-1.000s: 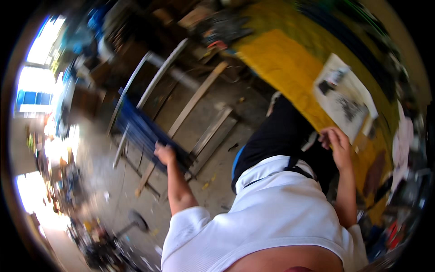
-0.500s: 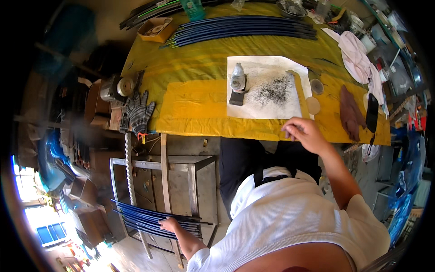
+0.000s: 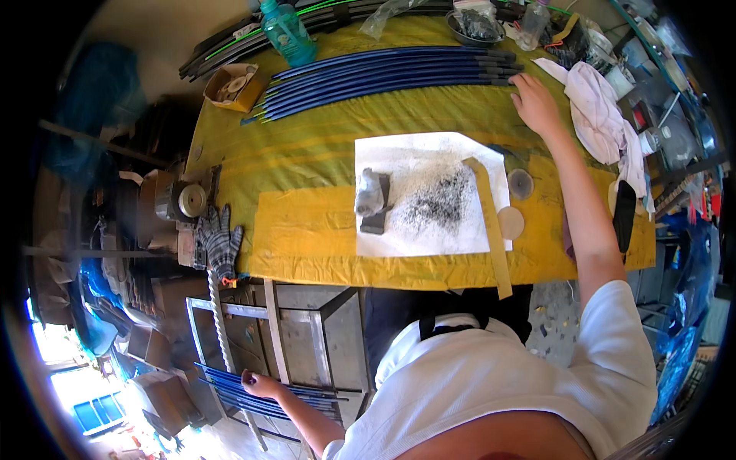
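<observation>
My right hand (image 3: 534, 103) reaches across the table, its fingertips at the dark right ends of a row of blue rods (image 3: 383, 77). Thumb and forefinger look apart there. Low on the left, my left hand (image 3: 262, 385) is over a second bunch of blue rods (image 3: 299, 395) lying across a metal frame. Its fingers are curled together; whether a rod is in them is hidden. In front of me, white paper (image 3: 414, 153) is sprinkled with black specks. On it are a dark block with a grey, wrapped-looking lump (image 3: 372, 192) and a flat tan strip (image 3: 494, 238), which reaches over the table's front edge.
Yellow sheeting covers the table (image 3: 307, 230). A cardboard box (image 3: 234, 88), a teal bottle (image 3: 287, 34) and a metal bowl (image 3: 475, 31) stand at the back. To the right are a pink cloth (image 3: 598, 115) and a black phone (image 3: 625, 218); a striped glove (image 3: 221, 241) hangs at left.
My right hand has gone from the table's front edge to the far rods. My left hand has shifted left along the lower rods, its fingers now curled. The view has moved, showing more of the table's back.
</observation>
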{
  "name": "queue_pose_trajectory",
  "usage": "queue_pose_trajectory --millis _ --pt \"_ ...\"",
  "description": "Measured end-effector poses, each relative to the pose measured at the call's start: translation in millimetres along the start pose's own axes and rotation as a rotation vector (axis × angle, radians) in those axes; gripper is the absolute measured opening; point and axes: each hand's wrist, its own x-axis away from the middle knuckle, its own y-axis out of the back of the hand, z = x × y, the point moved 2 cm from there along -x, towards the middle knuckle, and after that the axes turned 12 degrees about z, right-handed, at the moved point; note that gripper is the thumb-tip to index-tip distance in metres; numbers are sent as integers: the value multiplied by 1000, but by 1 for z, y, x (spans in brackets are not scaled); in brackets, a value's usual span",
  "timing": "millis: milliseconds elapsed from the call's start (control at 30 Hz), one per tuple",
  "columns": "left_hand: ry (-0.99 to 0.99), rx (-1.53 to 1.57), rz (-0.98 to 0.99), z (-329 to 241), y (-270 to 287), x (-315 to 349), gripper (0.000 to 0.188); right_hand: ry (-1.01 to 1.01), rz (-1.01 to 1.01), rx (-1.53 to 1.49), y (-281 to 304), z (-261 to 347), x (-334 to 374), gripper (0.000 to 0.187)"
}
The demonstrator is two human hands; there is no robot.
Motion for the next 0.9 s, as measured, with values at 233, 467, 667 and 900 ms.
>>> queue_pose_trajectory --millis 233,467,667,900 --pt "-178 209 75 -109 0 -22 22 -44 180 124 -24 -10 -28 30" --pt "-213 400 283 -199 -11 -24 14 44 242 -158 -15 -10 3 21" --pt "-324 649 476 -305 9 1 10 122 142 -350 41 23 77 23" --pt "-645 965 1239 -433 -3 102 64 18 320 -1063 92 92 140 20"
